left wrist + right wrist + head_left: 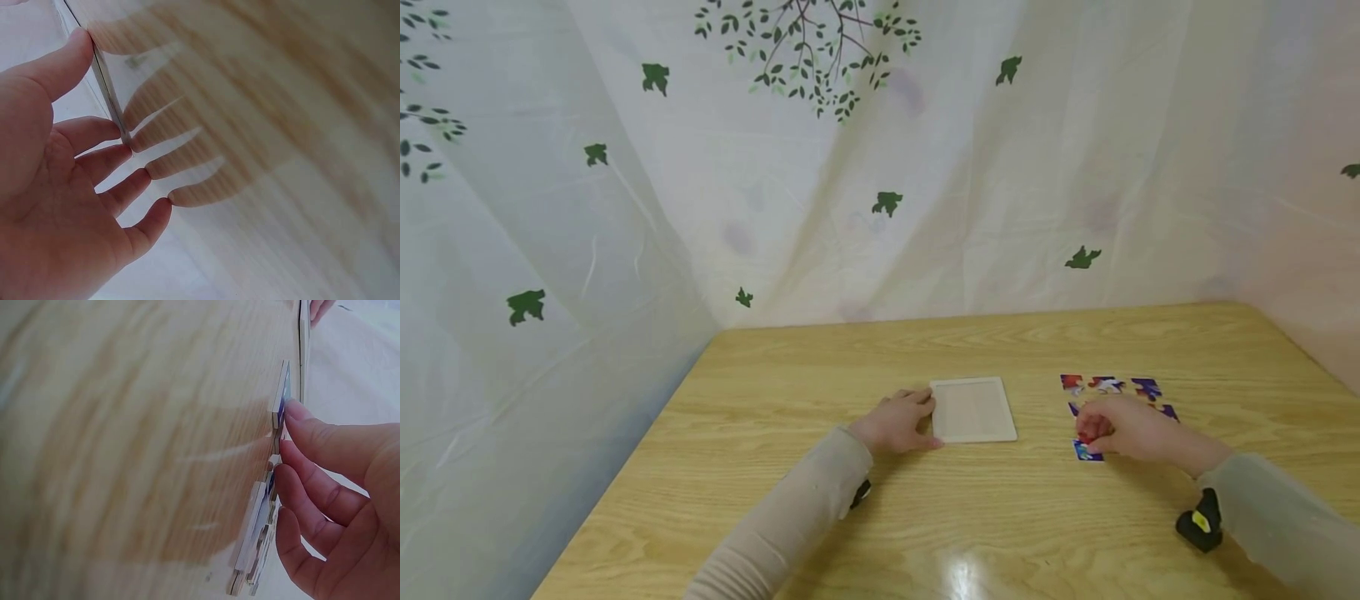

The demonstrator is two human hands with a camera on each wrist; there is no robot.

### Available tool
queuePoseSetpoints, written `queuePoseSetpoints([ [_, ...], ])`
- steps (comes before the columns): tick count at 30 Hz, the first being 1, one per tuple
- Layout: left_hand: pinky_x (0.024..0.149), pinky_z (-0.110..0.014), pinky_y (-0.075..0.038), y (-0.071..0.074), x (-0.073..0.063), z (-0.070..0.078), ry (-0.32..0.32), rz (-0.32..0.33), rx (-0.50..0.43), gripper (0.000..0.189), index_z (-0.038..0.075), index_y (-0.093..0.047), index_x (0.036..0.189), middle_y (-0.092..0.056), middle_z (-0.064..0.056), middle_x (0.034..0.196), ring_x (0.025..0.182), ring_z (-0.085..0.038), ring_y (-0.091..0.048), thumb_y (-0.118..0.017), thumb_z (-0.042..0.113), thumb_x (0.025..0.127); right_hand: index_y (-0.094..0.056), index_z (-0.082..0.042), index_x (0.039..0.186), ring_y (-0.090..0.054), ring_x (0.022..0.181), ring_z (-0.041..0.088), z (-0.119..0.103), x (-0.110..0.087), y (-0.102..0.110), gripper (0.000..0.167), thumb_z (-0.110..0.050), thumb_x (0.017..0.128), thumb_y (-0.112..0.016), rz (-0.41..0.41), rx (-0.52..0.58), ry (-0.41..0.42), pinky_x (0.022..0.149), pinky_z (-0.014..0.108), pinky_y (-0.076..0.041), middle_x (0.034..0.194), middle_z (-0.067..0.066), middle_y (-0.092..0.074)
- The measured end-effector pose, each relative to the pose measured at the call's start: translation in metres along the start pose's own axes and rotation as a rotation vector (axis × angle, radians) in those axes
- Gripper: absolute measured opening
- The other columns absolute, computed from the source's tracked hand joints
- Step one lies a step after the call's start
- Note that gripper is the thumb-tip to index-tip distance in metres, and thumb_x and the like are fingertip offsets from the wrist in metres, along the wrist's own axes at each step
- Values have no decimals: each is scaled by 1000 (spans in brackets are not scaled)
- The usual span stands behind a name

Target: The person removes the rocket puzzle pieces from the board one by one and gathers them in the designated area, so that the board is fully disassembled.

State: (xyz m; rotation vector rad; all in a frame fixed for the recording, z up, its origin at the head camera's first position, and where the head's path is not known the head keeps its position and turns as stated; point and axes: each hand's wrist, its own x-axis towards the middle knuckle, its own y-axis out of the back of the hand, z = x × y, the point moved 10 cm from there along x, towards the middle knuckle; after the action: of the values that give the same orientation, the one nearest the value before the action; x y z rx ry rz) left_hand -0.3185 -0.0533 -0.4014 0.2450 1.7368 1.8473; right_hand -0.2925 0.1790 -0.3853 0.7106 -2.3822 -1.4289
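Observation:
A square, pale wooden puzzle tray (974, 410) lies flat on the table. My left hand (895, 422) is at its left edge, fingers spread and thumb at the near corner; in the left wrist view the fingertips touch the edge and tabletop. Farther right, my right hand (1131, 430) reaches over a group of colourful jigsaw puzzle pieces (1107, 384), hiding some. Its fingers curl, and the thumb and index finger pinch at a jigsaw puzzle piece, with a spot of red showing between them. Just under the thumb is a blue piece (1087, 452).
The pieces lie in loose rows, right of the tray, on a wood-grain table (820, 358). A white curtain (925, 267) with leaf prints hangs behind the table's far edge. Dark wrist devices, such as the right one (1201, 523), sit under both sleeves.

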Motion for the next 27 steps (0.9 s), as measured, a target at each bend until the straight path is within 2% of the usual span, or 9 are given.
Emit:
queuePoseSetpoints([
  [12,112,-48,-28,0,3,0,-10,5,-1,73,7,-34,147,-26,-7,156,142,-28,-27,-58,48,90,-64,-11,88,-51,71,2,0,-1,2,16,-8,77,-76,22,-20,-20,62,22,-46,79,-8,-59],
  [19,110,-46,-32,2,6,1,-12,33,39,72,8,-38,145,-31,-7,154,139,-28,-33,-59,48,89,-64,-13,88,-51,73,4,1,-2,10,17,-16,78,-77,99,-17,-45,62,22,-45,80,-8,-59],
  [22,108,-43,-35,3,7,0,-18,56,51,70,9,-42,143,-35,-7,152,136,-28,-37,-61,48,88,-65,-11,89,-52,72,3,-2,-1,11,16,-18,79,-76,124,-2,-40,62,21,-46,80,-8,-60],
  [27,108,-40,-36,3,5,-2,-55,79,21,66,7,-47,140,-40,-9,149,133,-30,-42,-64,44,88,-65,-8,89,-55,71,1,-15,3,10,13,-16,81,-73,136,36,32,62,22,-49,80,-7,-63],
])
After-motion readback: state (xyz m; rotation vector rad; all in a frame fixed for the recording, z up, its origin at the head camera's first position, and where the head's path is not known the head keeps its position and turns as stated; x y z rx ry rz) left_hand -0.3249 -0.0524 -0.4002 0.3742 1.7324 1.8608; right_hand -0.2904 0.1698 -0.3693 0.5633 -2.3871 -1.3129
